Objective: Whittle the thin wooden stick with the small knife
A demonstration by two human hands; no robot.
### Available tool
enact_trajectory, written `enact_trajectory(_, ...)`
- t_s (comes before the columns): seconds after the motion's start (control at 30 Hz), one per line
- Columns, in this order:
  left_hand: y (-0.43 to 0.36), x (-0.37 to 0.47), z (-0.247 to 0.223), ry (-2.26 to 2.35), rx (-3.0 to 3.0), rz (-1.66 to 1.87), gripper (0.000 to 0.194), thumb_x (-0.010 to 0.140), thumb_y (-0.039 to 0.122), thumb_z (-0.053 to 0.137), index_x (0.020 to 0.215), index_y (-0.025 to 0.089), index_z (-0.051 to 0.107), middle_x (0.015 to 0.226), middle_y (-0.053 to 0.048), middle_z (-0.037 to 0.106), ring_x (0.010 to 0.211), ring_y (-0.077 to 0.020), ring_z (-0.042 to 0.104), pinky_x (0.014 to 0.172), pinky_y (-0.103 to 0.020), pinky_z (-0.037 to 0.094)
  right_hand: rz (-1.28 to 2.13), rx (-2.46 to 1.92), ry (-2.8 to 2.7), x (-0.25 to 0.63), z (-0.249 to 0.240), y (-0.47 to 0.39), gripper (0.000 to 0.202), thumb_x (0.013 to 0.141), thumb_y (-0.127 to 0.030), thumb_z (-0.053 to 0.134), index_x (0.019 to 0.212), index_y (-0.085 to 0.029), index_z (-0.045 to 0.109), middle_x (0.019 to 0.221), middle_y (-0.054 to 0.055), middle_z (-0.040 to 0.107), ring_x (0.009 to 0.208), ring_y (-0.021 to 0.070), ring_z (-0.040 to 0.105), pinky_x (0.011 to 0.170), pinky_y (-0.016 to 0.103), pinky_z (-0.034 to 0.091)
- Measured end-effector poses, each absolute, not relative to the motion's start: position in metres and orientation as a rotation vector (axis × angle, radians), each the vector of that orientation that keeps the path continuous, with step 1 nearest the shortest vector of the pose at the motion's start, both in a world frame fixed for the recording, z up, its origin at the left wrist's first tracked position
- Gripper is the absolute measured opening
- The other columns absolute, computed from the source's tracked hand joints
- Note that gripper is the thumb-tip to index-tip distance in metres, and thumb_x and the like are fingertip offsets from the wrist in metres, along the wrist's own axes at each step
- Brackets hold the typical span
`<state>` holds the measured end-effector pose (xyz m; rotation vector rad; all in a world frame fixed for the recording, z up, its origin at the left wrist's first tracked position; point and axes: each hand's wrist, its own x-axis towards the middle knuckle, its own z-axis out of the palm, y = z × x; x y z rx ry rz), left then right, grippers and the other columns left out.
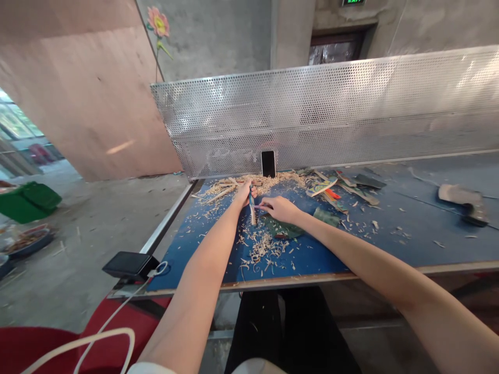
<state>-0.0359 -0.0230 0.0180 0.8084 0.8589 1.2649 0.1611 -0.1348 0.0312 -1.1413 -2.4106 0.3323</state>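
Stick: one, pale wood below and blue-green above; the stick [253,215] points toward 6 o'clock, over the bench [222,239].
Left hand: the left hand [247,193] is closed around the stick's upper part.
Right hand: the right hand [283,209], at 3 o'clock of the stick, pinches one slim purplish piece [262,208], its end at the stick; whether they touch, I cannot tell.
Edges: the front edge runs at 6 o'clock, under both forearms; the left edge slants from 8 to 11; the perforated screen [319,114] bounds the 12 o'clock side.
Room: toward 3 o'clock, blue top with stray bits lies between the scraps [343,189] and a blurred tool [462,197]. Nearer the hands it is tight: the green sheet [283,228] lies just beside and beneath the right wrist.
Shavings: two main spreads, the back shavings [286,179] at 12 and the front shavings [268,248] at 6; single curls are too many to count.
Others: one phone [268,164], upright against the screen near 12; one black box [130,266] at the corner, 8 o'clock, with a white cable [113,311].
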Motion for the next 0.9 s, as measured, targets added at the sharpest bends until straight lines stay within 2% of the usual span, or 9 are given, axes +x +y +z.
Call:
enact_trajectory(0.17,-0.023,-0.035,0.016,0.883,0.779,1.305,0.043,0.116,0.057,0.075,0.096,0.025,0.055,0.058,0.011,0.039,0.04,-0.0086,0.034,0.043,-0.022,0.03,0.197,-1.147,-2.458,0.157,0.029,-0.137,0.025,0.12,-0.031,0.059,0.119,-0.028,0.084,0.109,0.008,0.087,0.088,0.0247,0.071,0.079,0.035,0.037)
enact_trajectory(0.3,-0.024,-0.037,0.015,0.886,0.787,1.329,0.043,0.117,0.056,0.074,0.094,0.026,0.052,0.058,0.011,0.037,0.041,-0.0093,0.035,0.044,-0.022,0.03,0.241,-1.141,-2.451,0.152,0.029,-0.138,0.025,0.117,-0.026,0.06,0.111,-0.025,0.083,0.094,0.008,0.083,0.08,0.0236,0.066,0.077,0.035,0.037)
enact_trajectory(0.47,-0.025,-0.038,0.016,0.902,0.802,1.33,0.044,0.119,0.055,0.071,0.092,0.026,0.05,0.057,0.011,0.034,0.041,-0.0094,0.032,0.046,-0.024,0.029,0.495,-1.047,-2.468,0.154,0.038,-0.141,0.024,0.112,-0.026,0.065,0.092,-0.023,0.078,0.075,0.002,0.072,0.068,0.0181,0.056,0.073,0.034,0.036)
enact_trajectory(0.6,-0.026,-0.033,0.018,0.952,0.826,1.313,0.041,0.122,0.05,0.064,0.091,0.027,0.051,0.054,0.01,0.035,0.041,-0.0117,0.033,0.047,-0.027,0.026,0.601,-0.97,-2.55,0.164,0.05,-0.142,0.024,0.107,-0.024,0.068,0.084,-0.023,0.075,0.069,0.0,0.067,0.067,0.0163,0.051,0.072,0.035,0.035)
enact_trajectory(0.77,-0.025,-0.029,0.015,0.971,0.875,1.292,0.049,0.116,0.063,0.073,0.092,0.027,0.049,0.056,0.011,0.036,0.041,-0.011,0.034,0.049,-0.027,0.025,0.615,-0.984,-2.495,0.17,0.051,-0.142,0.02,0.108,-0.027,0.069,0.094,-0.022,0.082,0.073,0.0,0.071,0.066,0.0165,0.053,0.072,0.035,0.036)
enact_trajectory(0.9,-0.02,-0.028,0.011,0.963,0.879,1.31,0.054,0.11,0.06,0.083,0.09,0.028,0.045,0.056,0.012,0.036,0.041,-0.0103,0.034,0.05,-0.026,0.024,0.456,-1.059,-2.425,0.166,0.044,-0.14,0.021,0.114,-0.028,0.065,0.106,-0.023,0.083,0.082,0.004,0.078,0.07,0.0192,0.06,0.074,0.035,0.037)
